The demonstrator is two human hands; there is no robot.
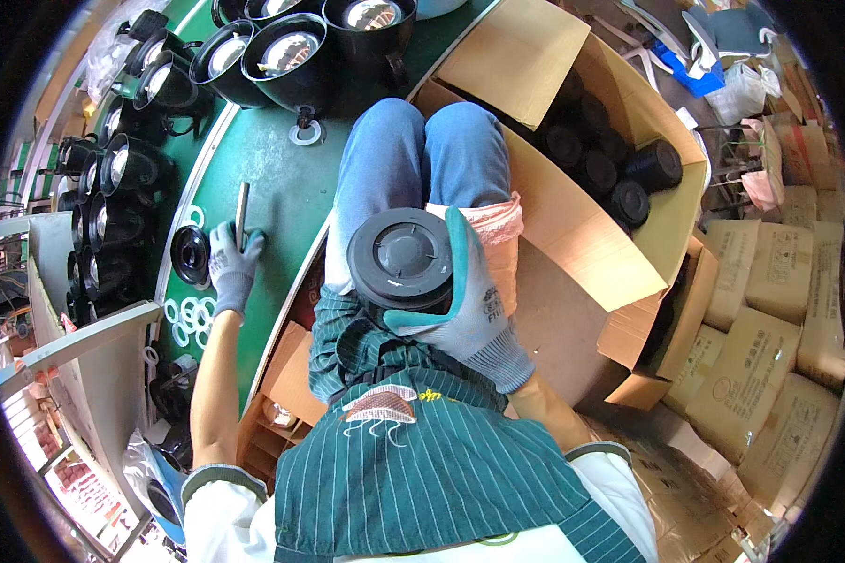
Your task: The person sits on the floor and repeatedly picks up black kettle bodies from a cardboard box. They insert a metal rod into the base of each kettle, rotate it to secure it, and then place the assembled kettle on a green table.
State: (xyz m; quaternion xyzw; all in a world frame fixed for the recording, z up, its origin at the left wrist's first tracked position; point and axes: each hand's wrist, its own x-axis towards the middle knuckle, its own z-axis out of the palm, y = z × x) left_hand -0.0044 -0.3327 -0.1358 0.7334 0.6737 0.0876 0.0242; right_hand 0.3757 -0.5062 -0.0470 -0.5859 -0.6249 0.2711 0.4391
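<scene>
My right hand, in a grey glove with a green palm, is closed round the side of a black round pot with a ridged lid. The pot rests over my lap with its lid facing up. On the green table to the left, my gloved left hand has its thumb and fingers about the lower end of a slim metal rod. A black round lid lies beside that hand. Several white sealing rings lie on the table just nearer to me.
Large black cups with shiny insides stand at the far end of the table, and more black cups line its left side. An open carton on my right holds several black cylinders. Sealed cartons are stacked farther right.
</scene>
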